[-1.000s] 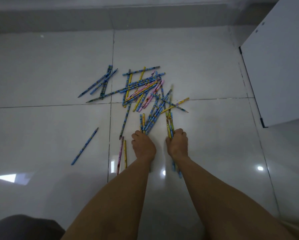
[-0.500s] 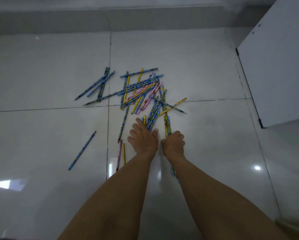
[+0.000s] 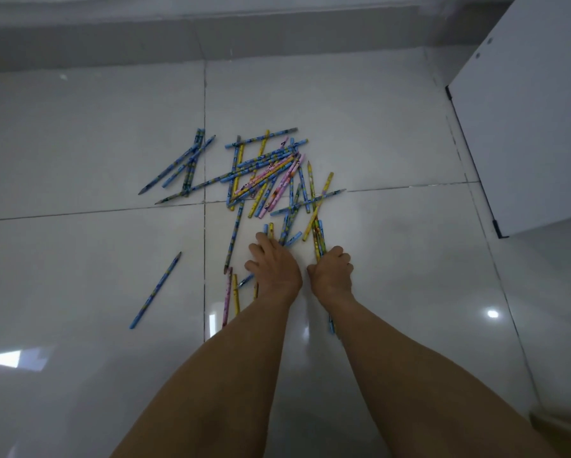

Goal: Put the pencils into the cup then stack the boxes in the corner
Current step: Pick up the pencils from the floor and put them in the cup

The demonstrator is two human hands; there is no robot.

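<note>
My right hand (image 3: 331,274) is curled into a fist around a small bundle of patterned yellow and blue wooden pencils (image 3: 319,239), their upper ends sticking out past my knuckles and their tails showing below my wrist. My left hand (image 3: 273,266) lies palm down on the near edge of the scattered heap of blue, yellow and pink patterned pencils (image 3: 267,175), its grip wide, fingers spread flat over a few of them rather than closed on any. The heap sprawls across the glossy white tiled floor (image 3: 79,127), right over the crossing of the grout lines, with one lone blue pencil (image 3: 155,290) well apart to the left and a pink and a yellow pencil (image 3: 230,294) lying just beside my left wrist. A white cabinet panel (image 3: 525,127) stands at the right. No cup or box shows here, so every pencil is on the floor or in my fist. Compared with half a second ago, my left hand has slid a little left and lower over the heap, a blue pencil tip now pokes out beside its thumb, and my right fist holds the same bundle.
</note>
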